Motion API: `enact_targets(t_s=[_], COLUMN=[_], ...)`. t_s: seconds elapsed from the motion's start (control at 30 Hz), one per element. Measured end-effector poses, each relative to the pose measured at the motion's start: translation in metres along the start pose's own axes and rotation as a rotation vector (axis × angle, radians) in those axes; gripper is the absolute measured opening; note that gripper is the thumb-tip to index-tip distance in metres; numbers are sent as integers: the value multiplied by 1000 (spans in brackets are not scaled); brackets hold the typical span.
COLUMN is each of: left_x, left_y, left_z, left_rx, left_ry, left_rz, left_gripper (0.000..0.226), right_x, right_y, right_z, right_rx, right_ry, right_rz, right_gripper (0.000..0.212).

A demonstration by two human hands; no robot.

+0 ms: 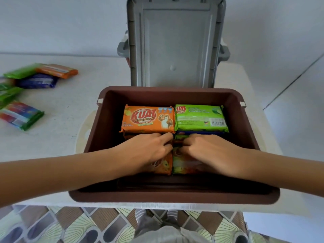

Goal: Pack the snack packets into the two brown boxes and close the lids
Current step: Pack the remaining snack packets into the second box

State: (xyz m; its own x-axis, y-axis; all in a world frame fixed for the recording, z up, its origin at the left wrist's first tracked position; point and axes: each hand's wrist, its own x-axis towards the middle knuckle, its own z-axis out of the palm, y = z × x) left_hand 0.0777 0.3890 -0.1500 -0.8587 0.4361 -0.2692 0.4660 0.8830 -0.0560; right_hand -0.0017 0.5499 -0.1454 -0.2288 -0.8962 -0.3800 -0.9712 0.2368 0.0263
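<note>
Since both hands are already inside the brown box (175, 197), the coming move is judged to turn on the near row of packets, which lies directly beneath the fingers (166, 137). The left hand (145, 151) is laid on the near orange packet (163, 165), its fingers curled over that packet's far edge. The right hand (210, 151) is laid likewise on the near green packet (182, 163), fingertips tucked down at the seam between the rows. Each packet's long axis appears to run left to right across the box, and each is covered by the hand on its own side.

Just beyond the fingertips, the far orange packet (147, 119) and the far green packet (199, 118) are seen flat and side by side, touching. A blue packet (199, 132) shows as an edge under the green one. At least five packets are thus counted in the box.

On the desk (70, 95), well to the left and nearer the left hand, at least five loose packets (37, 82) are counted.

One grey lid (175, 46) stands upright behind the box. One box is plainly seen; whether the grey handles behind the lid belong to a second cannot be told.
</note>
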Motion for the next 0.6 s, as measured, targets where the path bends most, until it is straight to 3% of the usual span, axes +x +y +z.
enact_targets(t_s=[0.13,0.3,0.47,0.6], left_x=[-3,-35,-92,-156], left_y=[-3,-25,-70,-112], left_z=[-1,-36,-49,-31], left_rx=[-112,-492,-551,-510], left_ry=[-40,428,715,831], left_rz=[-28,-53,-326,-605], left_gripper=[50,21,16,8], right_x=[-2,0,45,116], right_y=[1,3,-11,-40], right_z=[-7,-63,-118,-150], right_rx=[69,217,468,480], right_ry=[32,228,377,428], right_rz=[13,30,-38,-158], right_gripper=[23,32,36,38])
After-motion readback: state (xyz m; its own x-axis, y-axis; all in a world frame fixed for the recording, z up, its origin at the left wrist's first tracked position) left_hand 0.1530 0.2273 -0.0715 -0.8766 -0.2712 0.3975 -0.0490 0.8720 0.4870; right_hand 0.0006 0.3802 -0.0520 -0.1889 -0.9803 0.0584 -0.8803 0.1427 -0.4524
